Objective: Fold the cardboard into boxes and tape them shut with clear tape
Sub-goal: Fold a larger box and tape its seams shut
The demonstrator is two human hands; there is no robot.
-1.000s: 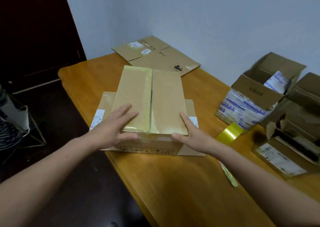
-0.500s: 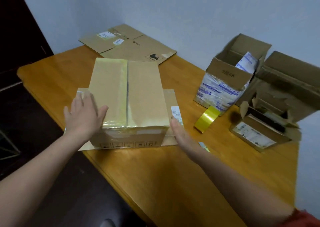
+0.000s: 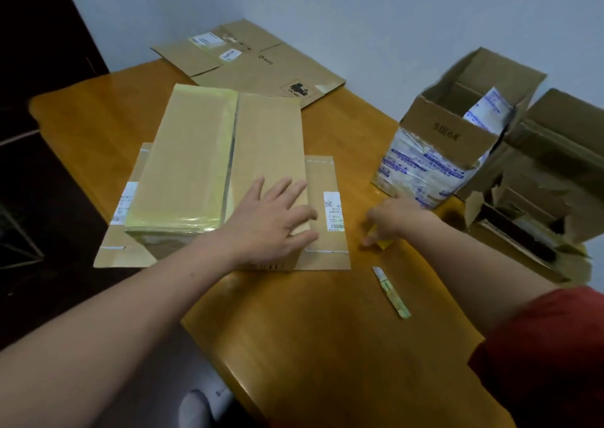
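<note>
A folded cardboard box (image 3: 196, 159), its top seam covered with clear yellowish tape, stands on a flat piece of cardboard (image 3: 323, 172) on the wooden table (image 3: 310, 329). My left hand (image 3: 274, 218) rests flat on the box's near right top corner, fingers spread. To the right of the box my right hand (image 3: 398, 218) reaches down over the tape roll (image 3: 383, 243) with its fingers curled around it. Only a small yellow edge of the roll shows under the hand.
A flattened cardboard sheet (image 3: 261, 65) lies at the far edge by the wall. An open box with printed packets (image 3: 447, 133) and more torn open boxes (image 3: 555, 153) crowd the right side. A slim green-and-white cutter (image 3: 392, 292) lies on the table near my right arm.
My left hand moved from the box's left side across to its right top corner. My right hand left the box's right side and went over to the tape roll.
</note>
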